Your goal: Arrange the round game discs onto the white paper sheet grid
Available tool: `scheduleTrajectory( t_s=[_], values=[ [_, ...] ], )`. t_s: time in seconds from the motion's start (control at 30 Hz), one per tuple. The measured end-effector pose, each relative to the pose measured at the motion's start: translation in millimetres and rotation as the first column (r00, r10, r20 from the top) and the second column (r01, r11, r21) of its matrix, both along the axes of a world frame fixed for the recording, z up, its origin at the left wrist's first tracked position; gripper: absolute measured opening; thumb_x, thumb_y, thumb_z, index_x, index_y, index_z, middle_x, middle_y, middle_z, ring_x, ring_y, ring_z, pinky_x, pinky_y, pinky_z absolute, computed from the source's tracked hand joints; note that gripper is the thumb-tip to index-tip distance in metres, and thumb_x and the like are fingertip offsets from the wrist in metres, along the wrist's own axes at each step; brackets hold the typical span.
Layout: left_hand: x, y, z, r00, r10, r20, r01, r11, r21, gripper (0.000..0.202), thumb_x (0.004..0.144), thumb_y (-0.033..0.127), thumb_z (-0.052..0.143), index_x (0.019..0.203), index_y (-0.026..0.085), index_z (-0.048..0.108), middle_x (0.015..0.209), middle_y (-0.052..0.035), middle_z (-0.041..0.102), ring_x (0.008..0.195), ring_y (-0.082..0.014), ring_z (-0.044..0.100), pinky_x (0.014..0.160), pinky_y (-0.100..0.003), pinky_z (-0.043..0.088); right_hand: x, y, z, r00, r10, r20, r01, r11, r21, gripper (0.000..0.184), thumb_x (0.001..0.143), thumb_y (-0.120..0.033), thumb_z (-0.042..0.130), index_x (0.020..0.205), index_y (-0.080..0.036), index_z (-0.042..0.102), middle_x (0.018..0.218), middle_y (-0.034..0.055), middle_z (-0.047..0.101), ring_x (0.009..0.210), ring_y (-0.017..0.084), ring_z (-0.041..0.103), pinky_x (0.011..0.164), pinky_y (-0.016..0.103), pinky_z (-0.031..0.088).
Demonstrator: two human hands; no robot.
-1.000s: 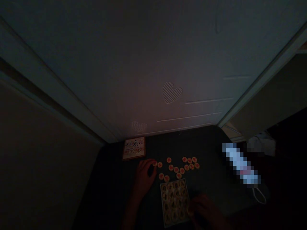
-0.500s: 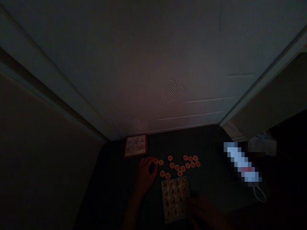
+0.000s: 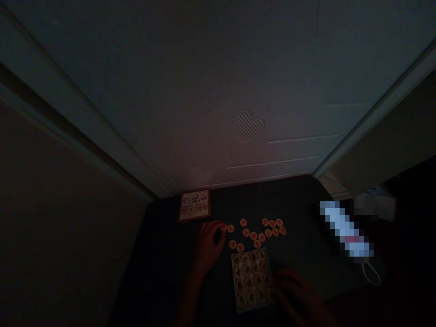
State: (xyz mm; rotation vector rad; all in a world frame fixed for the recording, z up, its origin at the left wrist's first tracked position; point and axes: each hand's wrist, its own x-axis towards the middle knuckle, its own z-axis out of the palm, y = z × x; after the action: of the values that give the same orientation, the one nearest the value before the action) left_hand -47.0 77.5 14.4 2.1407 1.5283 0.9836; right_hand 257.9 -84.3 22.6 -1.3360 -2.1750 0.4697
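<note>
The light is dim. My left hand point(image 3: 208, 243) is closed, its thumb and forefinger pinching a round Chinese chess piece point(image 3: 223, 226) with a red mark on the dark tabletop. Just right of it lies another red-marked piece point(image 3: 230, 229). A square box point(image 3: 234, 272) holds rows of dark-marked round pieces point(image 3: 252, 281). At the box's right edge is my right hand point(image 3: 296, 288), its fingers reaching out and apart. The darkness hides whether it touches the box. Several loose red-marked pieces point(image 3: 261, 237) are scattered beyond the box.
A square printed lid or box point(image 3: 195, 205) lies at the table's back left. On the right stands a bright blurred-out object point(image 3: 345, 229) with a looped cord point(image 3: 370, 274). A white panel with a heart relief point(image 3: 250, 126) rises behind the table point(image 3: 306, 200).
The view has shifted slightly, moving everything a little right and up. My right hand has moved slightly at the box's right side. My left hand keeps its pinch on the same piece.
</note>
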Motion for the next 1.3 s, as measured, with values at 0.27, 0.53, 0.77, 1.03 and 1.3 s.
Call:
scheduleTrajectory(
  t_s=[0.27, 0.53, 0.77, 1.03, 1.3],
  values=[
    [-1, -1, -3.1, 1.000, 0.000, -0.011, 0.000, 1.000, 0.008, 0.020, 0.094, 0.022, 0.062, 0.112, 0.026, 0.069, 0.114, -0.0039, 0.073, 0.109, -0.0250, 0.065, 0.096, -0.046, 0.054, 44, 66, -8.4, 0.950, -0.293, -0.106, 0.300, 0.952, 0.059, 0.022, 0.099, -0.034, 0.057, 0.115, -0.026, 0.069, 0.113, 0.0102, 0.072, 0.103, 0.026, 0.072, 0.089, 0.042, 0.063],
    [-1, -1, -3.6, 1.000, -0.010, 0.011, 0.010, 1.000, 0.008, 0.018, 0.093, 0.021, 0.063, 0.110, 0.026, 0.069, 0.114, -0.0038, 0.072, 0.108, -0.0249, 0.065, 0.096, -0.046, 0.054, 53, 106, -19.9, 0.953, -0.291, -0.084, 0.298, 0.950, 0.088, 0.023, 0.095, -0.034, 0.061, 0.116, -0.026, 0.066, 0.116, 0.0100, 0.070, 0.108, 0.028, 0.067, 0.095, 0.048, 0.058],
    [-1, -1, -2.6, 1.000, -0.002, -0.005, 0.002, 1.000, -0.008, 0.019, 0.094, 0.021, 0.062, 0.111, 0.026, 0.069, 0.115, -0.0039, 0.072, 0.109, -0.0249, 0.064, 0.097, -0.046, 0.052, 49, 107, -21.1, 0.953, -0.291, -0.087, 0.299, 0.950, 0.093, 0.023, 0.094, -0.034, 0.062, 0.116, -0.025, 0.065, 0.113, 0.0103, 0.070, 0.105, 0.028, 0.067, 0.091, 0.047, 0.058],
    [1, -3, 3.1, 0.999, -0.036, -0.027, 0.036, 0.999, -0.008, 0.017, 0.095, 0.025, 0.062, 0.109, 0.026, 0.070, 0.115, -0.0050, 0.073, 0.109, -0.0252, 0.066, 0.099, -0.049, 0.051, 47, 110, -17.8, 0.953, -0.291, -0.086, 0.299, 0.949, 0.097, 0.020, 0.094, -0.032, 0.061, 0.112, -0.024, 0.066, 0.107, 0.0091, 0.072, 0.099, 0.027, 0.067, 0.087, 0.044, 0.057],
    [5, -13, 10.4, 0.999, 0.004, -0.054, -0.004, 1.000, 0.005, 0.020, 0.092, 0.025, 0.063, 0.111, 0.026, 0.070, 0.117, -0.0054, 0.073, 0.110, -0.0260, 0.066, 0.098, -0.048, 0.053, 48, 110, -20.6, 0.942, -0.321, -0.099, 0.330, 0.939, 0.096, 0.021, 0.093, -0.034, 0.063, 0.111, -0.024, 0.067, 0.106, 0.0087, 0.072, 0.099, 0.028, 0.067, 0.088, 0.045, 0.055]
  ],
)
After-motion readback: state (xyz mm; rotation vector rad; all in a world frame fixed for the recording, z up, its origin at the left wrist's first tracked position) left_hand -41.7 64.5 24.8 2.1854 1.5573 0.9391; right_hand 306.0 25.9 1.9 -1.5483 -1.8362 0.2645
